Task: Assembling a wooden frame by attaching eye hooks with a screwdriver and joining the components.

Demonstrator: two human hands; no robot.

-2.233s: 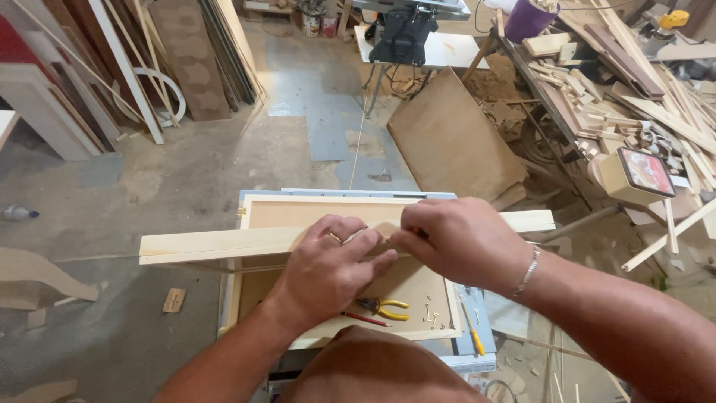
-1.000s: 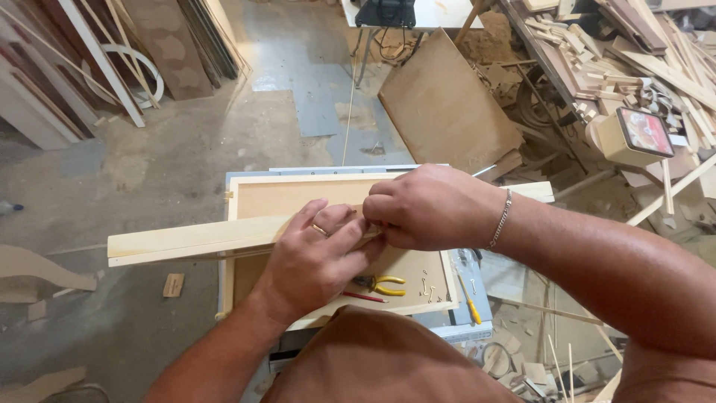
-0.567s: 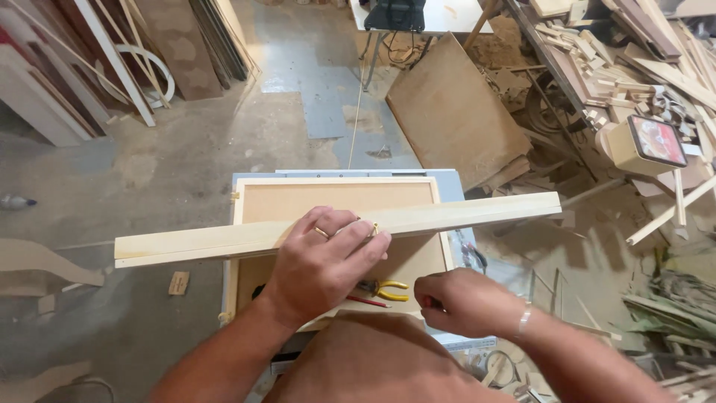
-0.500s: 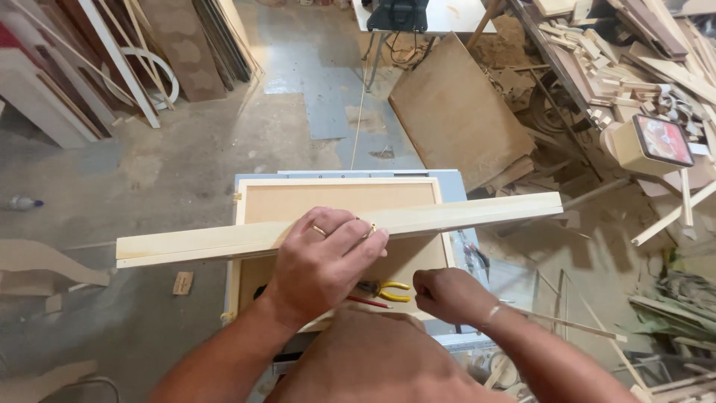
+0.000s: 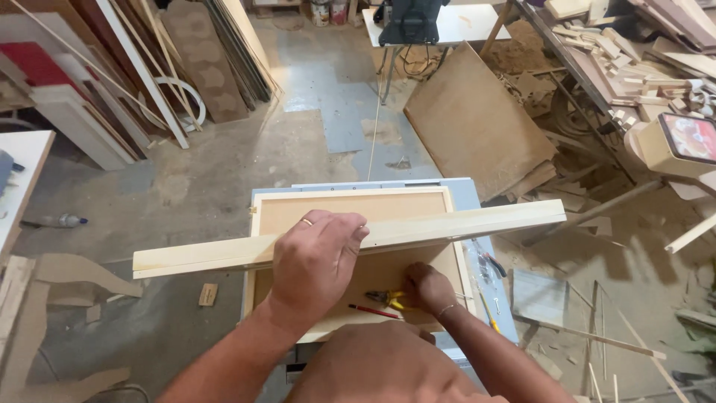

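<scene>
The left hand [image 5: 317,257] lies palm down across a long pale wooden strip [image 5: 462,222], its grip spread flat with fingers draped over the far edge, pressing the strip down rather than pinching it. The strip runs slantwise, left end lower, and rests on top of a shallow framed wooden panel [image 5: 350,205] that sits on the blue-grey worktop [image 5: 470,195]; both ends of the strip reach out well past the frame. Below the strip, the right hand [image 5: 427,287] is down inside the panel, its fingers curled onto the yellow-handled pliers [image 5: 388,298] lying there; whether that grip has closed around them I cannot tell, since the knuckles hide the fingertips. A red pencil [image 5: 373,310] lies just beside the pliers, nearer the body. More small tools rest on the worktop's right margin. Around stands a dusty concrete floor [image 5: 209,172], leaning boards at upper left and offcuts piled at right
</scene>
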